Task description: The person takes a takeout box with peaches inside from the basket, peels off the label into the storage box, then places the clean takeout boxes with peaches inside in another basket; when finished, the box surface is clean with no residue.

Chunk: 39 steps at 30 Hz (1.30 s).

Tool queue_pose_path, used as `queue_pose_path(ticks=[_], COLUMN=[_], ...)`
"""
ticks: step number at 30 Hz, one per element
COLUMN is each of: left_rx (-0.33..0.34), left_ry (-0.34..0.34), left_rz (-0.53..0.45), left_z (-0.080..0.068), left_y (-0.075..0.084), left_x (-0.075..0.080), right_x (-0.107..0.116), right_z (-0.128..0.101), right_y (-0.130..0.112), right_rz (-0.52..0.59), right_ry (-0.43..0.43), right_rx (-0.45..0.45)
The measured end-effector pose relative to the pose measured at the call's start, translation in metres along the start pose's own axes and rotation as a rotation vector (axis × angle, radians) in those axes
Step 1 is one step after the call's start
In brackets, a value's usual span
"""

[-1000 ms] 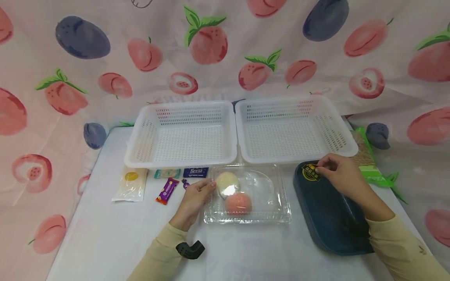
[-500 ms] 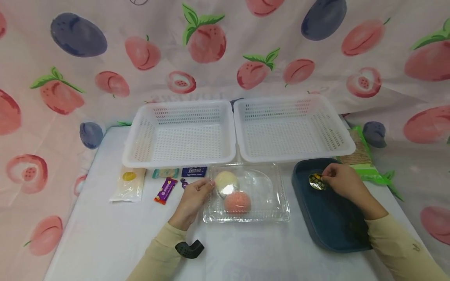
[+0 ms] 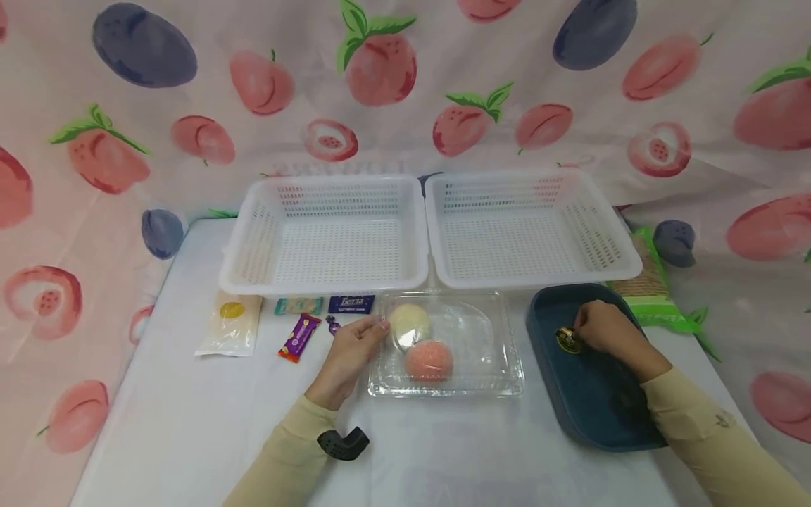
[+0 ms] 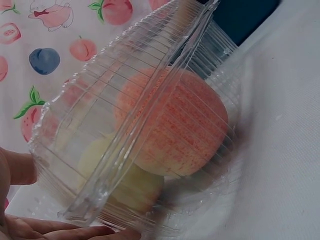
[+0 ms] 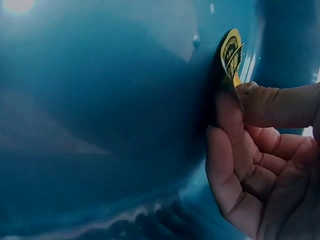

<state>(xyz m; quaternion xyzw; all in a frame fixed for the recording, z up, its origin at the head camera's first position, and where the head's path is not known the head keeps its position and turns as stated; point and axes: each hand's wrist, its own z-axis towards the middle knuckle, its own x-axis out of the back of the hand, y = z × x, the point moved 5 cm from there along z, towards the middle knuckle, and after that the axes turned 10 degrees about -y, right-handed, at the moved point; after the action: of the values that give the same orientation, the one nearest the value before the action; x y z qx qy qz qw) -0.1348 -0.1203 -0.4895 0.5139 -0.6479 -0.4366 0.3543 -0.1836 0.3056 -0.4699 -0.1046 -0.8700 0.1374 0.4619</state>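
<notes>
Your right hand (image 3: pixel 605 332) pinches a round gold-and-black sticker (image 3: pixel 568 339) between thumb and fingertips, low inside the dark teal tray (image 3: pixel 589 415) at its far end. The right wrist view shows the sticker (image 5: pixel 231 54) edge-on against the tray's inner wall, your other fingers loosely curled beneath it; its print is too small to read. Your forearm lies along the tray's right side, sleeve over the near rim.

Your left hand (image 3: pixel 351 348) rests on the table (image 3: pixel 190 422), fingertips touching the left edge of the clear plastic clamshell box (image 3: pixel 446 380). That grip is relaxed, with nothing enclosed. Inside the box a pale yellow ball (image 3: pixel 409 322) sits behind a pink ball (image 3: pixel 429 360), the two touching.

Just left of your left hand lie a small purple candy (image 3: pixel 333 324), a purple and orange bar (image 3: pixel 300 337), a blue packet (image 3: pixel 351 304) with white lettering that seems to read "Белла", a pale green packet (image 3: pixel 298 305) and a clear sachet with a yellow spot (image 3: pixel 231 324). Two white slotted baskets (image 3: pixel 329 236) (image 3: pixel 529 229) stand side by side behind. A green packet (image 3: pixel 652 289) lies beyond the tray.
</notes>
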Motion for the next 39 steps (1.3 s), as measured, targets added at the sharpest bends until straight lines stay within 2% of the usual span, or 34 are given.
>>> queue_pose_path(ticks=[9,15,20,23,28,31,35,39], left_rx=[0.004,0.002,0.003,0.003,0.003,0.007,0.004,-0.002], left_ry=[-0.011,0.012,0.002,0.000,-0.003,-0.010,-0.004,0.009], left_rz=[-0.004,-0.004,0.000,0.002,0.006,0.011,0.011,0.000], left_z=[0.001,0.001,0.000,0.000,0.001,0.001,0.001,-0.001], left_y=[0.000,-0.002,-0.003,-0.002,-0.002,-0.002,0.000,0.001], left_x=[-0.005,-0.003,-0.003,-0.002,-0.001,-0.001,-0.001,0.000], right_x=[-0.005,-0.007,-0.007,-0.010,-0.017,-0.019,-0.020,-0.021], right_z=[0.002,-0.005,-0.006,-0.004,-0.002,-0.004,-0.005,-0.006], right_y=[0.002,-0.011,-0.013,-0.014,-0.020,-0.025,-0.030,-0.031], right_rz=[-0.099,-0.195,-0.212,-0.224,-0.249,-0.262,-0.314,-0.332], right_ry=[-0.042,0.008,0.027,0.028,0.038,0.044,0.060,0.061], right_rx=[-0.106,-0.051,-0.068,-0.014,0.163,0.229,0.269,0.269])
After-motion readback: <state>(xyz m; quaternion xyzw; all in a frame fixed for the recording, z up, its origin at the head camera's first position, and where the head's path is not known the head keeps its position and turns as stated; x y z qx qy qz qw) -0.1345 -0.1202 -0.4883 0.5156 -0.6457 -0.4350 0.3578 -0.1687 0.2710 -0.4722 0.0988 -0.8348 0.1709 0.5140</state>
